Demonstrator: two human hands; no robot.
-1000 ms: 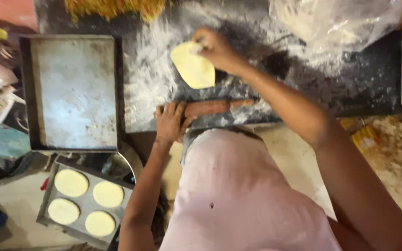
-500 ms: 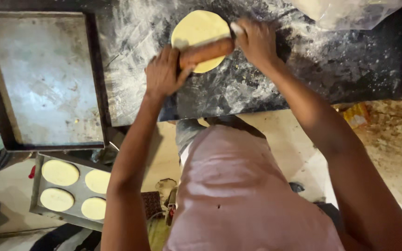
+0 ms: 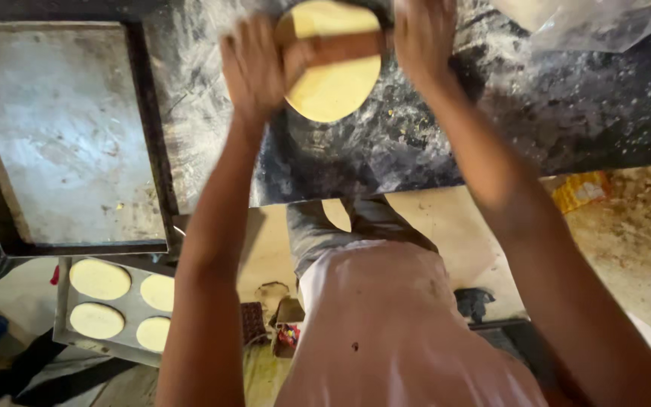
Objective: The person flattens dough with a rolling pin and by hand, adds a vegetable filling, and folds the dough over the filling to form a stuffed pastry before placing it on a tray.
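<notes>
Two hands on one wooden rolling pin (image 3: 340, 49), seen from the head camera looking straight down. Left hand (image 3: 254, 68) pressed on the pin's left end, fingers (image 3: 246, 41) laid close together and pointing away from the body, palm down, blurred at the edges. Right hand (image 3: 423, 38) pressed on the pin's right end, fingers partly cut off by the top edge, so spread or closed cannot be told for certain. Between the two sets of fingers, a round disc of yellow dough (image 3: 333, 83), flat on the dark floured worktop (image 3: 491, 120), with the pin lying straight across its upper half and touching it. Beyond the left fingers, to their outer side, a large empty-looking metal baking tray (image 3: 62, 136) with a dark rim, resting on the same surface, well apart from the dough. Nearer the body than that tray and lower down, a smaller tray (image 3: 133, 320) holding four pale rolled discs (image 3: 99, 279) in two rows. Past the right fingers, at the upper corner, a crumpled clear plastic bag (image 3: 589, 22). Below the wrists, a pale pink shirt (image 3: 386, 324).
</notes>
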